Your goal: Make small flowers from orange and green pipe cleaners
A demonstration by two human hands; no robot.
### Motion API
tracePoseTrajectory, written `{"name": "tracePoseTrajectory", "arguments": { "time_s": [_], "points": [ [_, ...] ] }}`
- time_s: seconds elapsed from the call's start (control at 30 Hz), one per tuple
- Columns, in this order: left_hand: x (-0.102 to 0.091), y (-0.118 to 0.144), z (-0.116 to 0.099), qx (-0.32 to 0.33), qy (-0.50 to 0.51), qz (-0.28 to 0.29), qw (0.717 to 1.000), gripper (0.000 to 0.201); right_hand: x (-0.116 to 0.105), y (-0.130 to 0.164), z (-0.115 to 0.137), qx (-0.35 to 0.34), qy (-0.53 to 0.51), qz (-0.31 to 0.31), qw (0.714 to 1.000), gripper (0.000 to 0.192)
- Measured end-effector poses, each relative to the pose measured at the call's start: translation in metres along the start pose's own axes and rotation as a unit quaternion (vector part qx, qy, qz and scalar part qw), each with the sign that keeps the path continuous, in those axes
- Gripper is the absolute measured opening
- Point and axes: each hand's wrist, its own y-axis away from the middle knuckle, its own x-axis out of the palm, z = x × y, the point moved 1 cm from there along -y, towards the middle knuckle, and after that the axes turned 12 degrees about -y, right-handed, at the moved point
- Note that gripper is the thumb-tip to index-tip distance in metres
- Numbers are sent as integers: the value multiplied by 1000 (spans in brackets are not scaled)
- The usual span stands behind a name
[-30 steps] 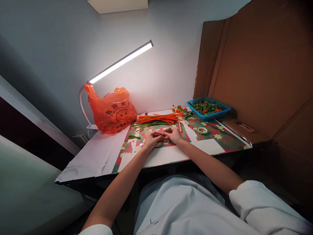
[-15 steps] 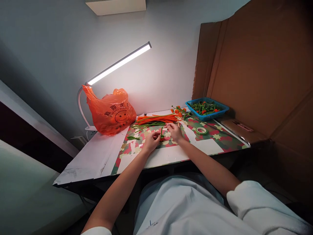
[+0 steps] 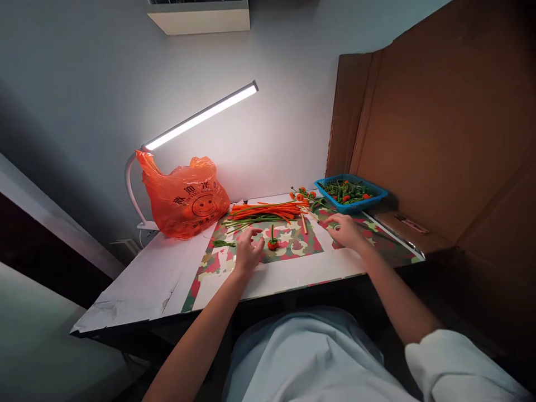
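Observation:
My left hand (image 3: 247,252) rests on the patterned mat (image 3: 293,245). Its fingertips pinch a small orange pompom with a short green stem (image 3: 272,242), which stands upright. My right hand (image 3: 345,230) lies palm down further right on the mat, over the spot where the green tape roll lay. The roll is almost wholly hidden under it, and its grip cannot be made out. A bundle of orange and green pipe cleaners (image 3: 268,211) lies just behind both hands.
An orange plastic bag (image 3: 184,195) sits at the back left under a lit desk lamp (image 3: 201,116). A blue basket (image 3: 350,192) of green and orange pieces stands at the back right, with finished orange flowers (image 3: 304,195) beside it. Cardboard walls (image 3: 431,134) close off the right side.
My right hand left the pompom and moved right onto the tape roll. My left hand stays with the pompom, now held upright. The view shifted slightly down.

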Motion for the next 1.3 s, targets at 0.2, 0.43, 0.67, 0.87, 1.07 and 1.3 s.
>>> {"name": "tracePoseTrajectory", "arguments": {
  "time_s": [0.2,0.43,0.67,0.87,1.07,1.3],
  "points": [
    [-7,7,-12,73,-8,30,997,11,-49,20,-50,3,175,87,981,19],
    [-19,23,-27,104,8,69,992,9,-27,31,-19,-25,86,107,990,6],
    [-27,69,-60,55,49,107,991,23,14,70,77,-106,-104,177,973,7],
    [-30,88,-65,-36,111,67,991,26,39,89,113,-163,-153,171,960,5],
    [-39,91,-59,-48,138,83,986,19,43,95,116,-165,-166,181,955,9],
    [-41,86,-56,-5,128,86,988,18,43,96,111,-149,-161,185,958,3]
  ]
}}
